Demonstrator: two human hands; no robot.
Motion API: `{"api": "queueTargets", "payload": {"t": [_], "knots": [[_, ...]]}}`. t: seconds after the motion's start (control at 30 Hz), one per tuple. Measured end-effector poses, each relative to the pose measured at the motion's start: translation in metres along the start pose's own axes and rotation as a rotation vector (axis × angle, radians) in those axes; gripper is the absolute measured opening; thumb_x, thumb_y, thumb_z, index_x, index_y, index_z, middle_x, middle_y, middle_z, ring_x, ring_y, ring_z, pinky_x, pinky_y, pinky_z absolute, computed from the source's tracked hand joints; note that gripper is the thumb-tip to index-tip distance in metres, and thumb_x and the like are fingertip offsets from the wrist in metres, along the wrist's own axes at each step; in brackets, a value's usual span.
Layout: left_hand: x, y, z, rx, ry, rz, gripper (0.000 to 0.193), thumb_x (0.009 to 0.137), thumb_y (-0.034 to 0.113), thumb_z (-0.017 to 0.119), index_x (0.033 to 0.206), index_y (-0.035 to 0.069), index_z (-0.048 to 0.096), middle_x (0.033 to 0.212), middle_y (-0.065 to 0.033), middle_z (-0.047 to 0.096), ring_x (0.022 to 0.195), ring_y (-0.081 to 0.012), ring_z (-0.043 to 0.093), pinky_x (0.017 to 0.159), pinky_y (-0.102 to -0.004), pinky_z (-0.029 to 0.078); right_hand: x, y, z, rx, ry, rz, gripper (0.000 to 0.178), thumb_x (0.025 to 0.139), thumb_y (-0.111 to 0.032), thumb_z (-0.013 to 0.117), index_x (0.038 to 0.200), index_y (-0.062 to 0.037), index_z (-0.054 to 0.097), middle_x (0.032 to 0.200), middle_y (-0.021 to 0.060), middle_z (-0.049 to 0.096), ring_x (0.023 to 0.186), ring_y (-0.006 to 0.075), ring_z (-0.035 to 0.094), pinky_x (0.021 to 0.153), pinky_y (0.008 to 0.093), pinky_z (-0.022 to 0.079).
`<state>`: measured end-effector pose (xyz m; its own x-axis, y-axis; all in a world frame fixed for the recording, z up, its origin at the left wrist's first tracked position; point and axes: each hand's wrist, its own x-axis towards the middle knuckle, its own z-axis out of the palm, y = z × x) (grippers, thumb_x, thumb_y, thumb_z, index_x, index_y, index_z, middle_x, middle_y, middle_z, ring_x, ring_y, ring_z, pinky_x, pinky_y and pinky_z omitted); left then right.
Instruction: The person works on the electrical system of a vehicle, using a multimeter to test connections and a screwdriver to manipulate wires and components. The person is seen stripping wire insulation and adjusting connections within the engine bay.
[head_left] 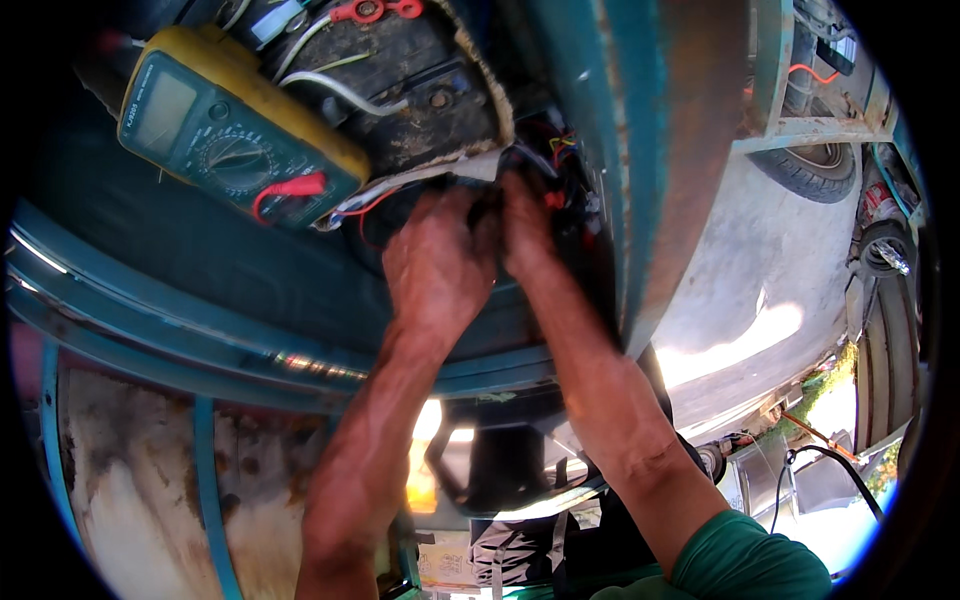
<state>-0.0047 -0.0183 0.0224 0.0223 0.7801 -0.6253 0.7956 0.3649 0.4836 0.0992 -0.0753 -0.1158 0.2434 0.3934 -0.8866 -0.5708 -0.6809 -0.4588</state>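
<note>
Inside a teal metal compartment, my left hand [438, 255] is curled, its fingertips hidden behind the knuckles. My right hand [524, 222] reaches in close beside it, fingers bent inward. Both seem closed around something small and dark between them, too blurred to name. Thin coloured wires [565, 145] run just beyond the right hand, and a red wire [372, 203] lies left of the left hand. Behind them is a dark, dusty battery [425, 105] with a white cable [345, 92] across it. A yellow-cased multimeter [215, 125] leans at the left, a red lead [292, 187] on its front.
A teal rim [180, 320] curves below my forearms. To the right stands a rusty teal post [650, 150]. A tyre [810, 172] rests on the concrete floor [750, 260] beyond it. A red cable terminal [370, 10] sits at the top of the battery.
</note>
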Motion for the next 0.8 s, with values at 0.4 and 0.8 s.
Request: {"api": "queueTargets", "payload": {"t": [0.4,0.8], "knots": [[-0.003,-0.008,0.007,0.02,0.003,0.117,0.022,0.089,0.017,0.069,0.109,0.009,0.071,0.102,-0.0174,0.068,0.092,-0.041,0.067,0.085,-0.0509,0.048,0.019,0.014,-0.012,-0.273,0.144,0.117,0.056,0.1,-0.054,0.055,0.127,-0.0055,0.063,0.115,0.0103,0.065,0.097,0.0208,0.061,0.081,0.0346,0.051],[0.008,-0.022,0.011,-0.057,-0.076,0.16,0.023,0.088,0.016,0.068,0.108,0.007,0.072,0.103,-0.02,0.07,0.097,-0.0417,0.066,0.086,-0.0514,0.049,0.02,0.021,-0.025,-0.514,0.011,-0.014,0.053,0.105,-0.044,0.048,0.138,-0.0034,0.057,0.128,0.0139,0.062,0.117,0.024,0.058,0.096,0.0375,0.049]]}}
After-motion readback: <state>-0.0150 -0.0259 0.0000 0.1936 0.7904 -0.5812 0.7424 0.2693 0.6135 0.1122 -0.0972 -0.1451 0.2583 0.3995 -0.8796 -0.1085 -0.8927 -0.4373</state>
